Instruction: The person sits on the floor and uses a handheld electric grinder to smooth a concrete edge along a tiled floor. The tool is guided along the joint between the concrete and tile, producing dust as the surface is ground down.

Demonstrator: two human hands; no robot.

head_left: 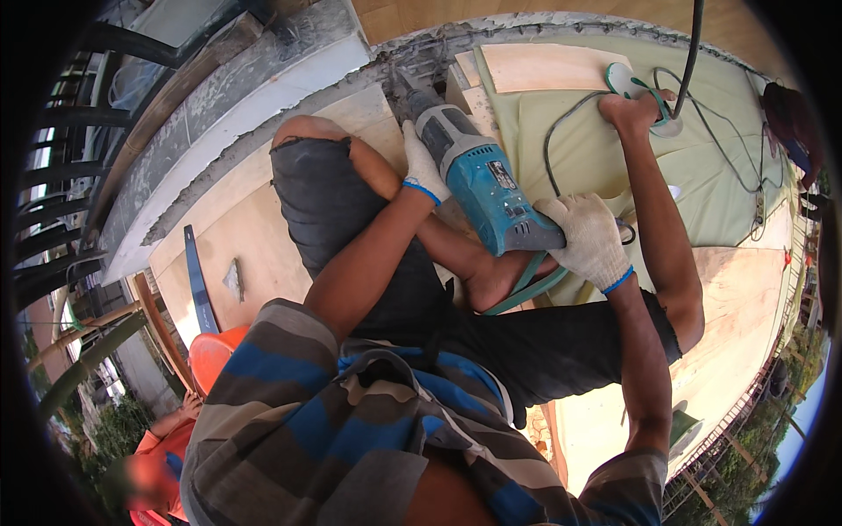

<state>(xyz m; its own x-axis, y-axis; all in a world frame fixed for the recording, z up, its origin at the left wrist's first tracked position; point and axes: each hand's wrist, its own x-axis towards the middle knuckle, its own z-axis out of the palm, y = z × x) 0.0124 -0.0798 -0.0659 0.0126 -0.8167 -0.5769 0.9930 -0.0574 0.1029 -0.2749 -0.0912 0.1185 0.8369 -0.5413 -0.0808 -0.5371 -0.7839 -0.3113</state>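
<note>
A blue and grey demolition hammer (478,180) lies slantwise in front of me, its chisel bit (405,85) pointing up and away to the left. The tip meets the rough grey concrete strip beside the white ledge. My left hand (424,163), in a cream knit glove with a blue cuff, grips the tool's front part; its fingertips are partly hidden behind the housing. At the tool's back end, my right hand (586,235), gloved the same way, is wrapped round the rear handle. My bare legs and black shorts are folded around the hammer.
Plywood sheets (254,210) cover the floor, with a handsaw (198,276) on the left. A pale green sheet (640,184) and a loose wooden board (553,68) lie ahead. Black cable (561,131) loops near my sandalled foot. A person in orange (167,456) is at lower left.
</note>
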